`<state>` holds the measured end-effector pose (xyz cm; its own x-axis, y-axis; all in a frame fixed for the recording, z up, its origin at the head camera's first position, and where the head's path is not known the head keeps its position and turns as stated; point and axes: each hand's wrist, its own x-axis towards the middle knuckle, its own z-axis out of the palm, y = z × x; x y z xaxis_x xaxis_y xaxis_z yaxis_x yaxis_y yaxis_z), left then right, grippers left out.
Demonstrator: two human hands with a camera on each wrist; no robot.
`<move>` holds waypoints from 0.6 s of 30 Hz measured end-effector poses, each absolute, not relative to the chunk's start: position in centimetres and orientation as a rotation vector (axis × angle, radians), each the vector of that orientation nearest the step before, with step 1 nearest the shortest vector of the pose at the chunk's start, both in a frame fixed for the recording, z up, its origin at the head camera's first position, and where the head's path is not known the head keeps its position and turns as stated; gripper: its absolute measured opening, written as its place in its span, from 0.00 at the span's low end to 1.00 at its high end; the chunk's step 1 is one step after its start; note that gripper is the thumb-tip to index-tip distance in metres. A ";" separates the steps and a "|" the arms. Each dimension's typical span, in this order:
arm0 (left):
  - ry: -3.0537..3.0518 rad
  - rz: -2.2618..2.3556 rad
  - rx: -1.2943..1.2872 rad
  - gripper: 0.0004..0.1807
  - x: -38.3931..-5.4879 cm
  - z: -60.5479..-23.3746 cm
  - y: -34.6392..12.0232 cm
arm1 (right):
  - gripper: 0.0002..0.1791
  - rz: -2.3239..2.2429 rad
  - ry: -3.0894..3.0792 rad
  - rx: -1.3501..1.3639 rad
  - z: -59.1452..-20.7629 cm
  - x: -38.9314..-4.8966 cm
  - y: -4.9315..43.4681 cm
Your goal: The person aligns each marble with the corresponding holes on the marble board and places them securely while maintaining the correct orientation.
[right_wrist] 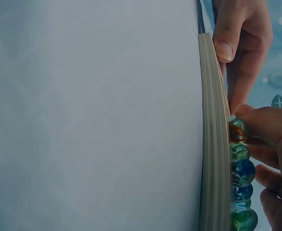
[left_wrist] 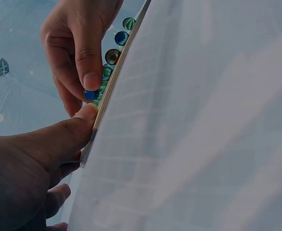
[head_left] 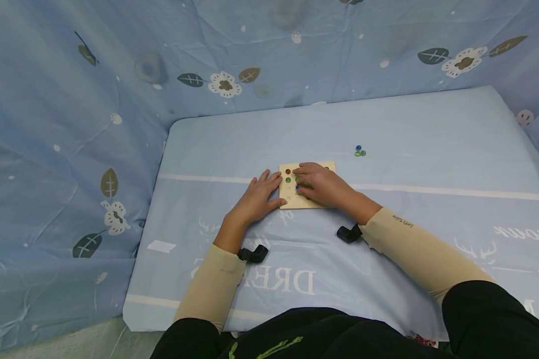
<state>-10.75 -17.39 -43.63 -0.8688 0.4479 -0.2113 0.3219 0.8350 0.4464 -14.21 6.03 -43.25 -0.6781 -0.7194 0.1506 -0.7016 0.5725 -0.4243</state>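
Note:
A pale wooden board [head_left: 300, 203] with shallow round hollows lies flat, several glass marbles seated in it. My left hand [head_left: 261, 194] rests along its left edge, fingers spread and thumb on the near left corner. Above the board, my right hand [head_left: 320, 183] pinches a blue marble [left_wrist: 91, 95] between thumb and fingers. A brown-red marble [head_left: 288, 171] and a green marble [head_left: 288, 180] show in the left column. The right hand hides much of the board in the head view. In the right wrist view, an amber marble [right_wrist: 237, 130] and a blue-swirled marble [right_wrist: 243, 172] line the board's side.
Beyond the board to the right, a loose blue marble [head_left: 358, 147] lies beside two greenish marbles [head_left: 363, 153] on the pale blue tablecloth [head_left: 251, 144]. A white patch [head_left: 161, 246] shows at the table's left. Patterned blue fabric [head_left: 152, 30] hangs behind and left.

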 end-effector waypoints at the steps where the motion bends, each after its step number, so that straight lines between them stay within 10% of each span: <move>1: 2.706 0.583 0.584 0.40 -10.8 -43.6 -17.4 | 0.16 -0.713 2.750 -1.244 -43.2 -14.2 6.0; 18: 2.710 0.579 0.601 0.40 -10.8 -43.6 -17.4 | 0.15 -0.731 2.758 -1.239 -43.1 -14.1 6.0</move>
<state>-10.83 -17.38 -43.62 -0.8658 0.4571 -0.2035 0.3341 0.8309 0.4450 -14.07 6.02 -43.13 -0.6823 -0.7134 0.1598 -0.6989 0.5722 -0.4292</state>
